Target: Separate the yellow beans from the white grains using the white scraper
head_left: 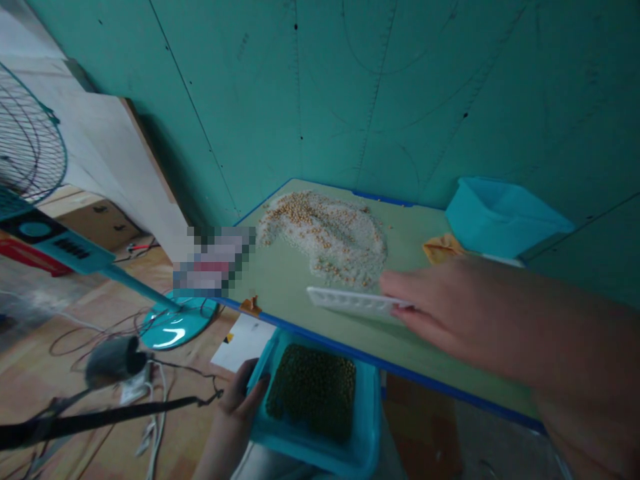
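My right hand (440, 307) reaches out over a pale green table (400, 333) and grips a flat white tray-like scraper (350, 301) by its right end. The scraper lies just in front of a spread heap of white grains mixed with yellow beans (325, 233). Below the table's near edge, my left hand (240, 400) holds the left rim of a blue plastic tub (365, 440). The tub is filled with dark green beans (313, 390).
A second blue tub (500, 213) stands tilted at the table's back right, beside a yellow cloth (443, 248). A green wall rises behind. On the floor to the left are a standing fan (60, 247), its round base (175, 323), cables and a white paper (245, 340).
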Action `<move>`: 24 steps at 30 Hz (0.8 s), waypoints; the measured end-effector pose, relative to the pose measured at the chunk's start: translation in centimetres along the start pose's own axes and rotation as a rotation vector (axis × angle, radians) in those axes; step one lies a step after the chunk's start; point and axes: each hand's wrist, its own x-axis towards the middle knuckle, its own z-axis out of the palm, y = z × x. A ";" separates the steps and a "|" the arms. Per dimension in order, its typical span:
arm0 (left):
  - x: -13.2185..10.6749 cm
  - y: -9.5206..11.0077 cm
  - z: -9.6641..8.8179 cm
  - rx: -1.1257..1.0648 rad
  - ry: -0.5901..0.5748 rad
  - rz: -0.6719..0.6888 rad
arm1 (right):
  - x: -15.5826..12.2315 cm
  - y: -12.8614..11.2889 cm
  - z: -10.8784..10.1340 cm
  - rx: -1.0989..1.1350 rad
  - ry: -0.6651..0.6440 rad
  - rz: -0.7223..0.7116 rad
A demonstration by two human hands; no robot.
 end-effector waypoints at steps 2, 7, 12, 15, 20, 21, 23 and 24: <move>0.0 0.1 0.1 0.005 -0.019 -0.020 | -0.4 -1.8 0.4 -0.078 -0.018 -0.018; -0.2 0.5 0.2 -0.015 -0.024 -0.059 | 1.1 -6.5 2.7 -0.209 -0.009 -0.085; 0.0 0.2 0.0 -0.035 -0.034 -0.051 | 3.4 -7.7 5.2 -0.247 0.066 -0.051; 0.3 -0.1 -0.1 -0.061 -0.029 -0.032 | 4.6 -6.5 5.6 -0.228 0.093 -0.050; 0.3 0.1 -0.1 -0.109 -0.055 -0.014 | 6.1 -4.5 5.7 -0.174 0.074 -0.041; 0.3 0.1 -0.1 -0.105 -0.063 -0.012 | 6.3 -4.2 5.8 -0.160 0.081 -0.029; 0.3 0.1 -0.1 -0.098 -0.082 0.001 | 6.7 -3.7 6.0 -0.128 0.108 0.006; 0.3 0.1 0.0 -0.101 -0.093 0.009 | 6.8 -3.4 6.1 -0.110 0.122 0.028</move>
